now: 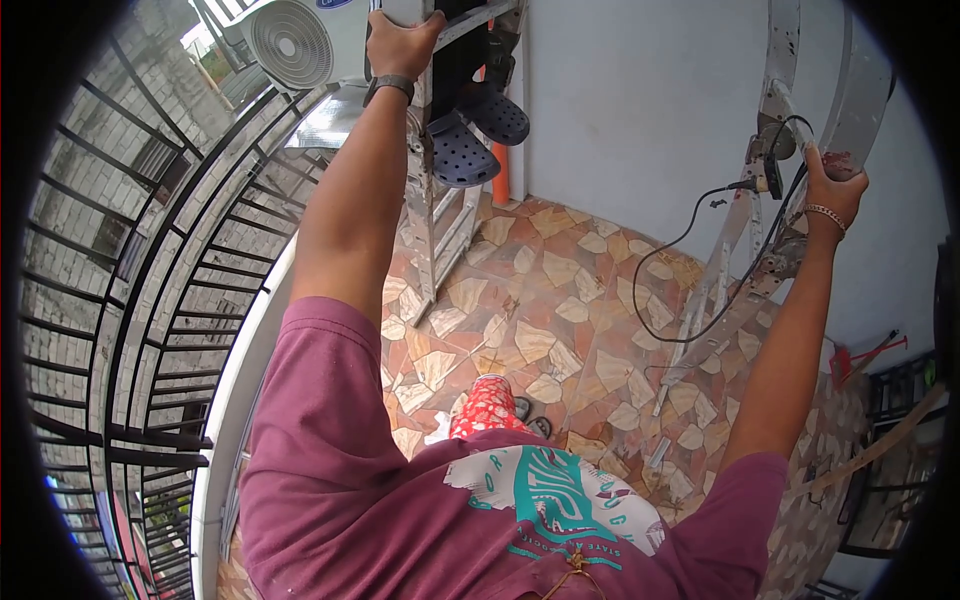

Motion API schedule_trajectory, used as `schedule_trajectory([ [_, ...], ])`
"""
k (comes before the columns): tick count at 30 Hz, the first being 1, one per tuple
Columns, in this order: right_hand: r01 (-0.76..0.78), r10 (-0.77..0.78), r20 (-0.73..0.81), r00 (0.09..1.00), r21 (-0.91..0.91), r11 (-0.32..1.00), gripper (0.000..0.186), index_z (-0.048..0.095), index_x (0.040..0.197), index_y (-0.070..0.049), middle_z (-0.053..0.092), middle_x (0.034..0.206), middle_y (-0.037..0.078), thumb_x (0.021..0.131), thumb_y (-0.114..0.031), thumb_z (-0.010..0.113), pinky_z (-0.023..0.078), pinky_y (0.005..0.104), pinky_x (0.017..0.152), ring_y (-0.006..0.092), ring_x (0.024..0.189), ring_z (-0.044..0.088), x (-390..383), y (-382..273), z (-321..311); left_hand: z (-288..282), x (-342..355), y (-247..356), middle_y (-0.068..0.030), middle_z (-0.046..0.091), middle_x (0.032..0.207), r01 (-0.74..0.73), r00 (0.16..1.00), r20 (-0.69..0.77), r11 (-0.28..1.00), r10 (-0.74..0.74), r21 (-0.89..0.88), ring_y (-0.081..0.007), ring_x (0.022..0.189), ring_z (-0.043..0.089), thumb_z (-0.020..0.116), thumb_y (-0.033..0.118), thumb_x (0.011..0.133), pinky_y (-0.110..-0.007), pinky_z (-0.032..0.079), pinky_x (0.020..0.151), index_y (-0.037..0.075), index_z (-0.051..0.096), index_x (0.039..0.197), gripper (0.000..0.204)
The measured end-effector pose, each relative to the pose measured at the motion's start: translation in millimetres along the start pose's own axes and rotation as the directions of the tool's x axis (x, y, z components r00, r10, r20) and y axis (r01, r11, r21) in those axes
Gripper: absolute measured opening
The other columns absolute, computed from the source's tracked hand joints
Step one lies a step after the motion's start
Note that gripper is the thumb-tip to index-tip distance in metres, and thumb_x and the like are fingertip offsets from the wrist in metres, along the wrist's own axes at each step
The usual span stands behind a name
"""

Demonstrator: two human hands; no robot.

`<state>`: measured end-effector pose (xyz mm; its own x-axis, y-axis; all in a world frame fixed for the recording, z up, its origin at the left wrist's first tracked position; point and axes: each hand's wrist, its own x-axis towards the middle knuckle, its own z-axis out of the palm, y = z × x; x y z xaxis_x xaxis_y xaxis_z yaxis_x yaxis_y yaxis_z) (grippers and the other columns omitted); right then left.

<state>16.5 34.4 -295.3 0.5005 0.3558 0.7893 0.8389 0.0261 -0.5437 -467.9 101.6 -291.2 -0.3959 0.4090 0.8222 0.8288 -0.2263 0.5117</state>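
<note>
With raised arm, my left hand (pixel 403 46) grips the side rail of a paint-spotted metal ladder (pixel 422 235) at the top of the view. Close beside it, a pair of dark blue clogs (pixel 463 152) stands on the ladder, apparently on another person's feet; the rest of that person is mostly out of view. On the other side, my right hand (pixel 836 192) is closed around the lower part of a wide grey rail (pixel 855 95) of the right-hand ladder section (pixel 785 60). A black cable (pixel 640 300) with a dark connector (pixel 768 178) hangs next to that hand.
An air conditioner outdoor unit (pixel 300 45) sits at the upper left, beyond black railings (pixel 190 250). An orange pipe (pixel 501 175) runs down the pale wall (pixel 620 110). Patterned stone tiles (pixel 530 340) cover the floor. A red dustpan-like object (pixel 842 362) is at right.
</note>
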Motion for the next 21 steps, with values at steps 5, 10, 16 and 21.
schedule_trajectory([
  [5, -0.008, 0.008, 0.011, 1.0, 0.008, 1.0, 0.072, 0.043, 0.101, 0.002, 0.053, 0.096, 0.017, 0.053, -0.045, 0.068, 0.041, 0.0329, 0.077, 0.0288, 0.087, 0.053, -0.2, -1.3, -1.5, 3.7, 2.2, -6.9, -0.0212, 0.056, 0.082, 0.036, 0.999, 0.005, 0.999, -0.036, 0.003, -0.0317, 0.075, 0.057, 0.062, 0.049, 0.058, -0.034, 0.045, 0.068, -0.003, 0.041, 0.093, 0.066],
  [10, 0.003, -0.003, -0.006, 1.0, 0.009, 1.0, 0.072, 0.043, 0.101, 0.002, 0.053, 0.096, 0.017, 0.053, -0.045, 0.068, 0.041, 0.0329, 0.077, 0.0287, 0.087, 0.053, -0.7, -1.6, -0.2, 6.0, 3.2, -10.0, -0.0207, 0.057, 0.081, 0.024, 1.0, -0.02, 1.0, -0.024, 0.011, -0.0319, 0.074, 0.057, 0.062, 0.049, 0.058, -0.034, 0.045, 0.068, -0.003, 0.041, 0.093, 0.066],
  [16, -0.003, 0.003, -0.009, 1.0, 0.024, 1.0, 0.072, 0.043, 0.101, 0.002, 0.053, 0.095, 0.017, 0.053, -0.045, 0.068, 0.041, 0.0327, 0.077, 0.0288, 0.087, 0.053, -0.4, -2.3, -1.7, 1.5, 1.2, -4.0, -0.0205, 0.057, 0.08, 0.031, 1.0, -0.004, 1.0, -0.031, 0.0, -0.0321, 0.074, 0.057, 0.062, 0.049, 0.058, -0.034, 0.045, 0.069, -0.003, 0.041, 0.092, 0.066],
  [21, 0.005, -0.005, -0.008, 1.0, 0.027, 1.0, 0.074, 0.043, 0.102, 0.003, 0.053, 0.095, 0.017, 0.053, -0.047, 0.068, 0.041, 0.0325, 0.076, 0.0279, 0.086, 0.054, -1.3, -3.0, -2.1, 5.1, 2.9, -6.8, -0.0228, 0.056, 0.08, 0.086, 0.996, 0.0, 0.995, -0.086, -0.041, -0.0347, 0.078, 0.056, 0.065, 0.042, 0.054, -0.036, 0.043, 0.071, -0.005, 0.041, 0.088, 0.063],
])
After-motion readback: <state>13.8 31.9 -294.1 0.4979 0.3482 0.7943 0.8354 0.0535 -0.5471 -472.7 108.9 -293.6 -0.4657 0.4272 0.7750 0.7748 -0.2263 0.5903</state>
